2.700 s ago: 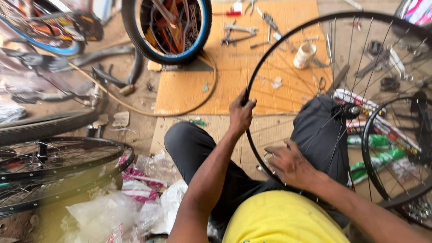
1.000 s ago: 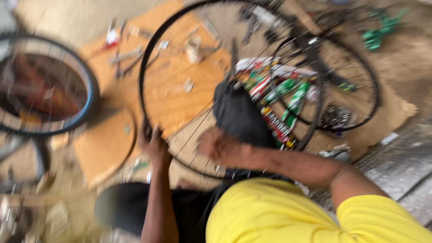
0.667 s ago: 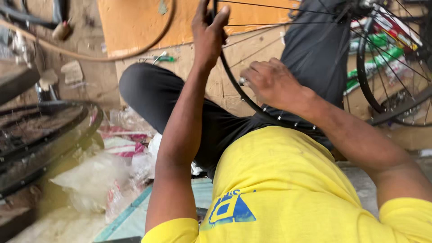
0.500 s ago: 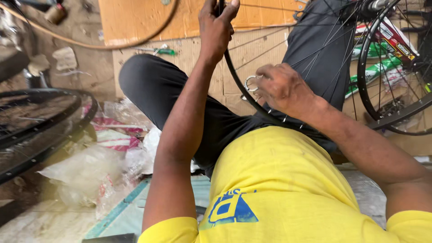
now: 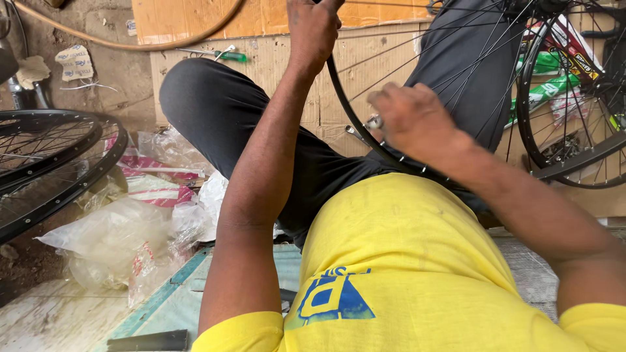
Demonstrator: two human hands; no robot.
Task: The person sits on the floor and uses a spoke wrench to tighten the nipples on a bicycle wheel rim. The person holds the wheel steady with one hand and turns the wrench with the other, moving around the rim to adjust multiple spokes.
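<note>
Cardboard sheets (image 5: 287, 65) cover a dusty workshop floor, and I sit on them with my legs out in dark trousers (image 5: 261, 137) under a yellow shirt (image 5: 404, 261). Across my lap stands a black bicycle rim (image 5: 345, 111) with thin spokes (image 5: 430, 52) fanning toward the upper right; its lower arc runs between my thighs, just in front of my belly.

My left hand (image 5: 313, 29) is up at the top edge of the view, fingers curled shut around the rim's left side. My right hand (image 5: 414, 120) sits lower on the same rim, fingers bent narrow and pinching a small silver metal tool (image 5: 373, 122) against the rim near the spoke ends; I cannot tell exactly how the tool is held, as the hand is slightly blurred.

Just right of the rim, a second black wheel (image 5: 574, 130) leans, partly overlapping it, with green and red packets (image 5: 554, 65) lying behind its spokes. On the cardboard above my left knee lies a green-handled screwdriver (image 5: 225, 55), beside a curved tan hose (image 5: 163, 42). Far left, two more spoked wheels (image 5: 45, 163) are stacked flat, and crumpled clear plastic bags (image 5: 124, 228) lie between them and my left leg.
</note>
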